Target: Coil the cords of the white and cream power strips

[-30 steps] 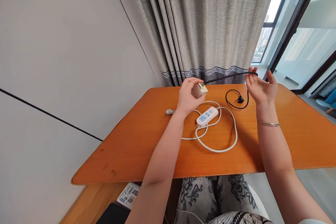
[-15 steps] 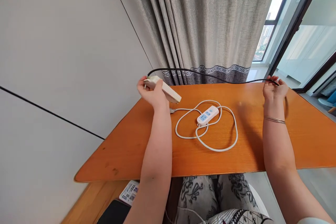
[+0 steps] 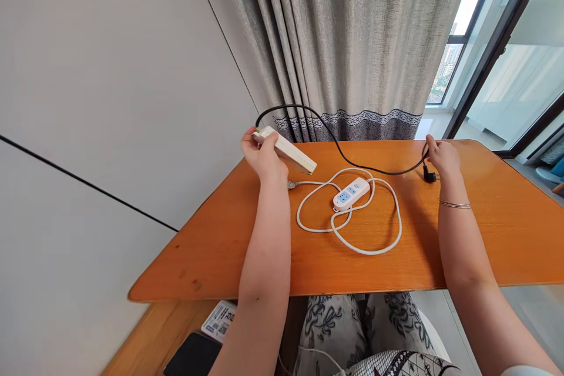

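Note:
My left hand (image 3: 263,158) is closed round one end of a beige power strip (image 3: 288,151), held above the far left part of the orange table (image 3: 247,247). A black cord (image 3: 335,140) arcs from that strip down across the table to my right hand (image 3: 442,157). My right hand is pinched on the cord just above its black plug (image 3: 430,176), which hangs near the tabletop. A small white power strip (image 3: 351,192) with blue sockets lies in the table's middle, ringed by its coiled white cord (image 3: 374,241).
A grey curtain (image 3: 348,41) hangs behind the table, with a window and dark frame (image 3: 489,41) at the right. A white wall (image 3: 110,100) runs along the left. A dark phone (image 3: 191,358) and a printed card (image 3: 218,320) lie on a lower surface by my knees.
My hands first drew apart, pulling the black cord taut. Since then my right hand has come inward and down, so the cord sags onto the table and the plug shows.

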{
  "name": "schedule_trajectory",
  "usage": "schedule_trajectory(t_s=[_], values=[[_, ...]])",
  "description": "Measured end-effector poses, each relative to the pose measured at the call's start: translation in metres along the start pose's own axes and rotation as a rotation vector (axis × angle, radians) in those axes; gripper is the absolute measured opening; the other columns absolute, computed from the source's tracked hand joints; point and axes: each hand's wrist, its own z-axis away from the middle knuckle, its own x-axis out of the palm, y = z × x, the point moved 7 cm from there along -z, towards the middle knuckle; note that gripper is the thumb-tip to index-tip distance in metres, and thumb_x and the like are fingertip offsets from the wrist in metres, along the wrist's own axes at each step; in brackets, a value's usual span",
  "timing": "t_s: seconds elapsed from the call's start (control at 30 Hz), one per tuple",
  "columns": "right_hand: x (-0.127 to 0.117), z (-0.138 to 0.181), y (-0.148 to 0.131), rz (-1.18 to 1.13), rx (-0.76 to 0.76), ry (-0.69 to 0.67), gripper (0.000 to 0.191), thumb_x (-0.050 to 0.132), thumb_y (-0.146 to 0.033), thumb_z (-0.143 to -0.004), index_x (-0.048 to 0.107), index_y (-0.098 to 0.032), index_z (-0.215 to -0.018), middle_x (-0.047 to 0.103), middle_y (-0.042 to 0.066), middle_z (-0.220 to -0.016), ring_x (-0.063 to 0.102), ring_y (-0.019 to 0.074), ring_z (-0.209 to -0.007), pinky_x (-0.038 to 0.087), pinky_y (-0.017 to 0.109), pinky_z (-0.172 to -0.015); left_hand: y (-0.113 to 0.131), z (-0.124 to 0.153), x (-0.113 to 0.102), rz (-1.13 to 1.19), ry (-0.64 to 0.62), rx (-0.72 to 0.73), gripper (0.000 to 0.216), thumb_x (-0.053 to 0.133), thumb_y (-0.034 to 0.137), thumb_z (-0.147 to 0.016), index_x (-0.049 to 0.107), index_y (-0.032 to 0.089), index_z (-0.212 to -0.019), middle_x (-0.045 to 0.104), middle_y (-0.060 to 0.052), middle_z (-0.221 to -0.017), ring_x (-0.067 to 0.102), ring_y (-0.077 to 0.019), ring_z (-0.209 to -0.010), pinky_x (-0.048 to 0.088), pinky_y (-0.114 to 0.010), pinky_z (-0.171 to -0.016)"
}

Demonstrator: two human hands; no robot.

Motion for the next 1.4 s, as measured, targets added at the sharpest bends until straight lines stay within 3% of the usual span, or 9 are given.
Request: schedule_trajectory(t_s=[0.13,0.37,0.53,0.7,0.83,0.93,1.1,1.2,1.4], values=[[-0.008,0.008,-0.017,0.298,-0.148,0.046,0.055,0.042,-0.055,-0.101,0.076,-0.012,-0.093,0.074,0.026,-0.111,0.067,0.0416,-0.115,0.049,0.054,-0.096,0.001,0.020,0.021,-0.016,-0.167,-0.071,0.047,0.075,0.011,-0.057,0.058,0.024,-0.099,0.062,0.001,-0.096,0.065,-0.0148,-0.091,0.053,-0.024,-0.077],[0.042,0.073,-0.087,-0.451,-0.660,-0.323,0.067,0.061,-0.068,-0.088,0.060,-0.025,-0.139,0.062,0.013,-0.145,0.057,0.0276,-0.135,0.048,0.044,-0.109,0.010,0.087,0.063,0.019,-0.545,-0.207,0.052,0.083,0.017,-0.050,0.063,0.025,-0.097,0.066,0.000,-0.096,0.062,-0.0140,-0.087,0.051,-0.023,-0.073],[0.072,0.108,-0.098,-0.476,-0.602,-0.751,0.039,0.065,-0.057,-0.086,0.067,-0.021,-0.102,0.067,0.002,-0.076,0.065,0.0181,-0.078,0.055,0.037,-0.085,0.013,0.111,0.071,-0.012,-0.666,-0.302,0.055,0.085,0.022,-0.050,0.063,0.026,-0.100,0.068,-0.001,-0.105,0.061,-0.0147,-0.090,0.050,-0.024,-0.076],[0.031,0.096,-0.102,-0.926,-0.414,-0.586,0.033,0.073,-0.049,-0.077,0.052,-0.023,-0.077,0.027,-0.010,-0.059,0.023,0.0067,-0.050,0.027,0.021,-0.047,0.009,0.134,0.079,-0.173,-0.969,-0.388,0.055,0.078,0.017,-0.050,0.065,0.024,-0.102,0.070,-0.004,-0.113,0.060,-0.0170,-0.090,0.048,-0.027,-0.076],[0.013,0.099,-0.110,-1.101,-0.429,-0.545,0.044,0.081,-0.054,-0.073,0.049,-0.023,-0.076,0.025,-0.009,-0.062,0.017,0.0059,-0.050,0.017,0.021,-0.045,0.005,0.172,0.085,-0.211,-1.303,-0.545,0.038,0.076,0.018,-0.054,0.066,0.018,-0.091,0.071,-0.008,-0.111,0.062,-0.0209,-0.093,0.047,-0.032,-0.078],[0.014,0.097,-0.108,-1.075,-0.431,-0.443,0.047,0.082,-0.057,-0.074,0.049,-0.024,-0.077,0.024,-0.010,-0.061,0.018,0.0065,-0.050,0.017,0.022,-0.045,0.011,0.194,0.088,-0.112,-1.404,-0.639,0.026,0.081,0.022,-0.061,0.060,0.017,-0.076,0.071,-0.007,-0.099,0.062,-0.0177,-0.085,0.047,-0.031,-0.077],[0.036,0.096,-0.104,-0.784,-0.509,-0.344,0.043,0.068,-0.064,-0.081,0.053,-0.024,-0.082,0.037,-0.007,-0.065,0.031,0.0090,-0.053,0.029,0.025,-0.049,0.024,0.210,0.091,0.079,-1.331,-0.764,0.026,0.085,0.032,-0.071,0.064,0.017,-0.078,0.063,-0.002,-0.074,0.063,-0.0157,-0.074,0.050,-0.027,-0.069],[0.045,0.103,-0.107,-0.542,-0.647,-0.286,0.030,0.055,-0.052,-0.092,0.055,-0.023,-0.086,0.048,-0.004,-0.070,0.043,0.0119,-0.061,0.038,0.027,-0.059,0.029,0.200,0.092,0.150,-1.136,-0.769,0.022,0.080,0.034,-0.080,0.066,0.016,-0.083,0.056,0.001,-0.067,0.058,-0.0115,-0.060,0.048,-0.024,-0.059],[0.086,0.131,-0.096,0.199,-0.716,-0.671,0.029,0.044,-0.018,-0.099,0.056,-0.015,-0.125,0.068,0.003,-0.077,0.064,0.0179,-0.071,0.044,0.028,-0.068,0.033,0.147,0.084,0.172,-0.655,-0.599,0.018,0.062,0.024,-0.099,0.065,0.018,-0.082,0.035,0.007,-0.057,0.033,-0.0045,-0.043,0.036,-0.016,-0.047]])
